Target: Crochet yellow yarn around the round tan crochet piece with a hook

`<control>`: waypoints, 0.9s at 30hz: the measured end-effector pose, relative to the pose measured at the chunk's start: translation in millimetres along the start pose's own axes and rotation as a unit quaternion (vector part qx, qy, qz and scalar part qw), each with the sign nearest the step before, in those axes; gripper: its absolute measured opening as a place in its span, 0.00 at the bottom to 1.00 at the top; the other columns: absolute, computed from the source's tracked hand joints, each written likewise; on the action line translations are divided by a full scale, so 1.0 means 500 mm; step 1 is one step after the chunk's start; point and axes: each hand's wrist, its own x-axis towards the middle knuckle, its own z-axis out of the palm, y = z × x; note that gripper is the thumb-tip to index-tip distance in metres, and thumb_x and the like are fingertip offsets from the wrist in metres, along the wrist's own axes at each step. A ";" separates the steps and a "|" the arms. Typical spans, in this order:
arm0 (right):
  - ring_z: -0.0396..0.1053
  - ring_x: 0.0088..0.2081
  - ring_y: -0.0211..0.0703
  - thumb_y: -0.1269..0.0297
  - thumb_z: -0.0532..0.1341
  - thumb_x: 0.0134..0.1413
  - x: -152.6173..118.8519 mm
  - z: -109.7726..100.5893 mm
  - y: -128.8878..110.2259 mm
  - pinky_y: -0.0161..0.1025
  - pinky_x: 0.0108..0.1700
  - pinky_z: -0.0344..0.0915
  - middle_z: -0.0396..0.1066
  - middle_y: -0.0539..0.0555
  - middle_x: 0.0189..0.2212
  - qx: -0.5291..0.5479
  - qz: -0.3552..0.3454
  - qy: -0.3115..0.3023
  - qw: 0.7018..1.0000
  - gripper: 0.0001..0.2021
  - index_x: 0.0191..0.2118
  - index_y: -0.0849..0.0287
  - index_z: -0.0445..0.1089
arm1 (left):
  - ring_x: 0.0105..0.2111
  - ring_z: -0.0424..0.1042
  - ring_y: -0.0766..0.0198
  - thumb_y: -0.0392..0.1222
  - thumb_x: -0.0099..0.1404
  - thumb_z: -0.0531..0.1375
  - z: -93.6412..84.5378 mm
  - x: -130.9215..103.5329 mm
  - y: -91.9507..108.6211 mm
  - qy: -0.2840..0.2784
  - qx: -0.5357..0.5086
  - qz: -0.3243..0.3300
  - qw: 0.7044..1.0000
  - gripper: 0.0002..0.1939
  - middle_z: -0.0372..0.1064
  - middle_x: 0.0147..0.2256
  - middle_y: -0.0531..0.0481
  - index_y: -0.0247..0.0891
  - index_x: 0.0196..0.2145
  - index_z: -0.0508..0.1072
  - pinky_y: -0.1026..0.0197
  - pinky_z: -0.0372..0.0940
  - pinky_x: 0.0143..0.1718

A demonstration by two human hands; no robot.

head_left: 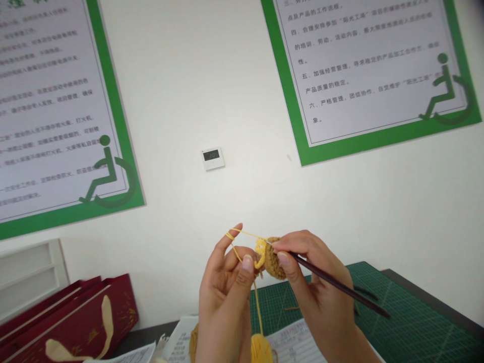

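Observation:
My left hand (229, 282) pinches the edge of a small crocheted piece, with yellow stitches (260, 248) along a brown round part (275, 263). Yellow yarn (247, 233) is looped round the raised left index finger and runs across to the stitches. In my right hand (313, 272) is a crochet hook with a dark handle (340, 285), its metal tip at the yellow stitches. Another strand drops from the work to a yellow yarn ball (260, 349) below, partly hidden by my left forearm.
A green cutting mat (393, 302) and printed papers (293, 340) lie on the table. Dark red gift bags (91, 322) stand at the left. On the white wall behind are a thermostat (212, 158) and two green-framed posters (298, 136).

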 end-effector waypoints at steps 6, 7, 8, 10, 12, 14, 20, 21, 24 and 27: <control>0.75 0.42 0.43 0.73 0.59 0.67 -0.002 0.001 0.001 0.41 0.45 0.72 0.77 0.52 0.39 0.001 -0.009 -0.007 1.000 0.08 0.45 0.51 0.70 | 0.38 0.77 0.63 0.36 0.64 0.69 0.003 -0.003 0.001 0.011 -0.030 -0.009 0.999 0.23 0.80 0.34 0.49 0.43 0.57 0.77 0.62 0.71 0.44; 0.75 0.42 0.43 0.73 0.59 0.67 -0.002 0.001 0.001 0.41 0.45 0.72 0.77 0.52 0.39 0.002 -0.012 -0.008 1.000 0.08 0.45 0.51 0.70 | 0.38 0.77 0.62 0.37 0.64 0.69 0.004 -0.003 0.002 0.014 -0.031 -0.010 0.999 0.23 0.80 0.35 0.48 0.42 0.57 0.77 0.61 0.71 0.45; 0.76 0.42 0.44 0.73 0.59 0.67 -0.003 0.001 0.002 0.42 0.45 0.72 0.77 0.52 0.39 0.003 -0.013 -0.008 1.000 0.08 0.45 0.51 0.70 | 0.39 0.77 0.61 0.38 0.65 0.69 0.006 -0.003 0.002 0.018 -0.031 -0.011 0.999 0.23 0.81 0.36 0.47 0.43 0.57 0.76 0.60 0.71 0.46; 0.76 0.42 0.45 0.72 0.60 0.67 -0.003 0.001 0.002 0.43 0.44 0.73 0.77 0.52 0.39 0.006 -0.014 -0.010 1.000 0.08 0.45 0.51 0.71 | 0.40 0.78 0.61 0.40 0.65 0.69 0.009 -0.002 0.002 0.029 -0.029 -0.014 0.999 0.22 0.81 0.36 0.47 0.43 0.57 0.76 0.60 0.72 0.46; 0.76 0.42 0.46 0.72 0.60 0.67 -0.001 0.001 0.001 0.43 0.44 0.73 0.77 0.53 0.39 0.008 -0.015 -0.015 1.000 0.08 0.45 0.51 0.71 | 0.40 0.78 0.61 0.41 0.64 0.69 0.010 0.000 0.002 0.039 -0.022 -0.016 0.999 0.22 0.81 0.37 0.48 0.43 0.56 0.77 0.61 0.72 0.45; 0.76 0.42 0.45 0.72 0.60 0.66 0.002 0.001 -0.001 0.43 0.44 0.73 0.77 0.53 0.39 0.012 -0.018 -0.023 1.000 0.08 0.45 0.51 0.71 | 0.39 0.78 0.62 0.43 0.64 0.70 0.010 0.003 0.002 0.040 -0.008 -0.018 0.999 0.23 0.81 0.36 0.48 0.43 0.56 0.76 0.62 0.71 0.43; 0.75 0.42 0.41 0.75 0.60 0.65 0.009 0.003 -0.005 0.40 0.46 0.72 0.77 0.52 0.37 0.049 -0.029 -0.050 0.997 0.08 0.44 0.54 0.72 | 0.37 0.78 0.63 0.35 0.56 0.75 0.009 0.004 0.002 0.005 0.034 -0.016 0.999 0.35 0.77 0.33 0.53 0.44 0.60 0.71 0.63 0.71 0.43; 0.75 0.42 0.41 0.75 0.60 0.65 0.009 0.003 -0.005 0.40 0.46 0.71 0.77 0.52 0.37 0.051 -0.032 -0.050 0.997 0.08 0.44 0.55 0.72 | 0.36 0.77 0.63 0.34 0.55 0.75 0.009 0.004 0.001 0.002 0.032 -0.013 0.999 0.36 0.76 0.33 0.53 0.44 0.60 0.70 0.63 0.71 0.43; 0.75 0.42 0.39 0.75 0.60 0.65 0.009 0.005 -0.004 0.38 0.46 0.71 0.77 0.52 0.37 0.053 -0.041 -0.046 0.997 0.07 0.43 0.57 0.73 | 0.36 0.77 0.63 0.32 0.54 0.74 0.008 0.006 -0.003 -0.002 0.020 -0.005 1.000 0.37 0.76 0.32 0.53 0.43 0.59 0.70 0.65 0.71 0.40; 0.75 0.42 0.38 0.75 0.60 0.64 0.006 0.008 -0.007 0.36 0.47 0.71 0.77 0.51 0.37 0.026 -0.055 -0.027 0.998 0.07 0.43 0.57 0.72 | 0.37 0.77 0.63 0.32 0.54 0.74 0.006 0.010 -0.009 0.008 0.016 0.003 1.000 0.36 0.76 0.33 0.53 0.43 0.59 0.70 0.64 0.72 0.41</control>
